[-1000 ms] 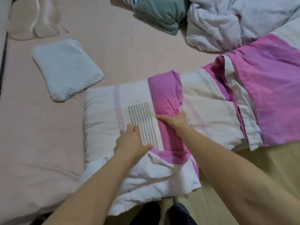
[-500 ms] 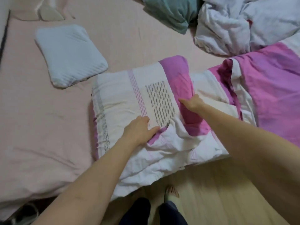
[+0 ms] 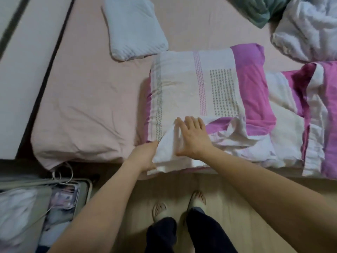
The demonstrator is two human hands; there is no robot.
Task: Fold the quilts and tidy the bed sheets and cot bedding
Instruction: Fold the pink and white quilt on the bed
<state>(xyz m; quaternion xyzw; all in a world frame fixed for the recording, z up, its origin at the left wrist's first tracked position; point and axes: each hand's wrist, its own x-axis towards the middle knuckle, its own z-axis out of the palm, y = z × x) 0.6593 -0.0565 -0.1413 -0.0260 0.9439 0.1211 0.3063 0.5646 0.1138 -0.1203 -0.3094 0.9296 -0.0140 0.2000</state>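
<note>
Ref. landmark: folded quilt (image 3: 200,92), lying on the pink sheet (image 3: 87,106) at the bed's near edge. We lay our right hand (image 3: 191,137) flat, fingers straight and together, on the quilt's near-left corner, prob. to pin the fold. Our left hand (image 3: 144,156) grips the white flap (image 3: 167,147) at that corner, apparently to tuck it. Small pillow (image 3: 135,28) lies beyond the quilt, w/ rumpled bedding (image 3: 306,30) beyond-right.

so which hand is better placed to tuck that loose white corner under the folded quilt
Probably the left hand: it already grips the white corner at the near edge of the quilt. The right hand lies flat on top, suited to holding the fold down.
</note>
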